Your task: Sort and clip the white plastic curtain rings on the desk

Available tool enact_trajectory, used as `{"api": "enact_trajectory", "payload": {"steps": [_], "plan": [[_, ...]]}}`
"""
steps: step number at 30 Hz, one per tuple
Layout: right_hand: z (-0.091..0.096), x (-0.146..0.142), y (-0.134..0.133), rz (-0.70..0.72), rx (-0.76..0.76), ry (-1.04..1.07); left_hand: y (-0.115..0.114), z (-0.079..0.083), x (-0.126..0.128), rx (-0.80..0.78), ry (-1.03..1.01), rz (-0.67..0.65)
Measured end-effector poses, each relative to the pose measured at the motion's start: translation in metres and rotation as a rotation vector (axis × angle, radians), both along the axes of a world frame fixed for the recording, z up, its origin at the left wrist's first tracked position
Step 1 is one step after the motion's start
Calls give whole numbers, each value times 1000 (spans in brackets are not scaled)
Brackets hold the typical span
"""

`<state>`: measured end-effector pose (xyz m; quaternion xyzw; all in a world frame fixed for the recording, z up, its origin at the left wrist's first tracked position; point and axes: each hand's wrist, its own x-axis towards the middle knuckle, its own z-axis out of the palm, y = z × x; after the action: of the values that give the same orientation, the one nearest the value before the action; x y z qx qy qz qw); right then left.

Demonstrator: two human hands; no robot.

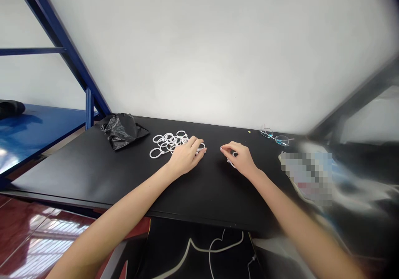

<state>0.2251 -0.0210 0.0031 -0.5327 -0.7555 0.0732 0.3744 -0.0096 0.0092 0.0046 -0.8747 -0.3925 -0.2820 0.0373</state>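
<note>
- Rings (168, 141): heaped on the table (202, 191), beside your left hand.
- Your left hand (186, 155): over the heap's right edge; grip, cannot tell.
- Your right hand (240, 156): ring (231, 163) beneath; grip, cannot tell.

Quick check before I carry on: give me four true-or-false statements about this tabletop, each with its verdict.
1. The left hand is at the right side of the pile of white rings. True.
2. The eyeglasses lie beside the black plastic bag. False: the eyeglasses lie to the right, the black plastic bag to the left.
3. The right hand partly hides a white ring. True.
4. The tabletop is white. False: the tabletop is black.
</note>
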Motion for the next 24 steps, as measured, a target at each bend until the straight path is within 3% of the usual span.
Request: {"api": "enact_trajectory", "payload": {"steps": [3,7,12,19,21,24], "plan": [[4,-15,-11,51,39,99,-9,-4,6,-97,-43,-188],[8,-36,-25,235,8,294,-15,-8,13,-369,-164,-368],[7,-38,-29,264,58,378,-7,-4,12,-1020,-493,-369],[0,-41,-32,399,201,213,7,1,-2,-1440,-415,-422],[-1,-45,-33,364,250,213,6,1,-1,-1478,-429,-423],[-2,-50,-34,231,358,224,-3,1,6,-1225,-543,-386]]}}
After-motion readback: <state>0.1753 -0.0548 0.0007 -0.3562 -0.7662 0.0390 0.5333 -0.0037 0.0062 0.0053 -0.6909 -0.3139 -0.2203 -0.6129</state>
